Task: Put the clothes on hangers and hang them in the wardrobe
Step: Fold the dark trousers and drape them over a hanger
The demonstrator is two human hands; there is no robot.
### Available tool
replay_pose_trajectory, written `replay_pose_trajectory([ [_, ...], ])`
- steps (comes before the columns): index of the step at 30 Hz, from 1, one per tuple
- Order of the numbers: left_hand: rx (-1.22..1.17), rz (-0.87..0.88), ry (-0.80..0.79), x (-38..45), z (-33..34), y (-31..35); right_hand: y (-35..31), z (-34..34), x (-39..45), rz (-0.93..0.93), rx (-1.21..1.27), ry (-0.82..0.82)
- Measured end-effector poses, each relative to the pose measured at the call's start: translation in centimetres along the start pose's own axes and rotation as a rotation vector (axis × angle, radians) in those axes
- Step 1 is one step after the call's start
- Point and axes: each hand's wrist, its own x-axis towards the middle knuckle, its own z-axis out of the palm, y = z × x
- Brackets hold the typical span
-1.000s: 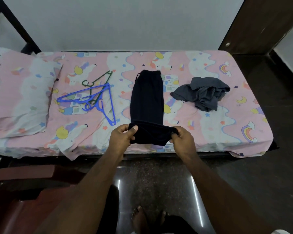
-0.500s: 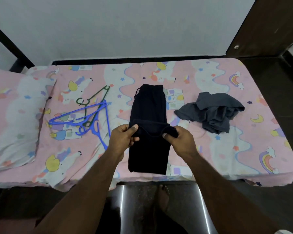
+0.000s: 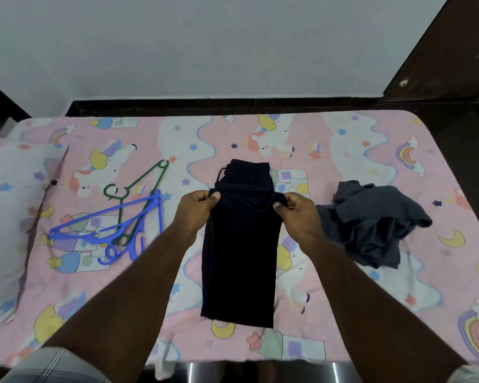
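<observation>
Dark navy trousers (image 3: 239, 261) lie folded lengthwise on the pink patterned bed (image 3: 357, 150). My left hand (image 3: 195, 207) pinches the left corner of the folded-over leg end and my right hand (image 3: 295, 214) pinches the right corner, both near the waistband end. Left of the trousers lie blue hangers (image 3: 105, 230) tangled with a green hanger (image 3: 141, 186). A crumpled grey garment (image 3: 371, 225) sits to the right.
A pillow (image 3: 9, 217) in the same pink print lies at the left end of the bed. A dark wooden door or wardrobe panel (image 3: 448, 51) stands at the back right. A white wall runs behind the bed.
Both hands have carried the trousers' lower end away from the bed's near edge and up toward the waistband, folding the trousers over themselves. The view has moved closer over the bed.
</observation>
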Motion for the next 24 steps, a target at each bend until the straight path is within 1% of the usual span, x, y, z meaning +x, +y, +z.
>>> replay_pose_trajectory([
  [5, -0.062, -0.063, -0.009, 7.6, 1.5, -0.8, 1.2, 2.0, 6.5, 0.027, -0.062, 0.068],
  [9, -0.024, -0.07, -0.014, 12.4, 2.9, -1.8, 3.1, 4.0, 11.1, 0.069, -0.096, 0.118],
  [18, 0.017, -0.038, -0.022, 23.7, 5.8, -4.3, 7.3, 7.2, 21.1, 0.094, -0.211, 0.122],
  [21, 0.094, -0.001, 0.006, 27.0, 6.9, -5.0, 8.6, 7.9, 23.9, 0.098, -0.219, 0.135],
  [24, 0.234, -0.017, -0.011, 28.5, 8.0, -6.6, 10.5, 9.0, 25.1, 0.075, -0.317, 0.118],
])
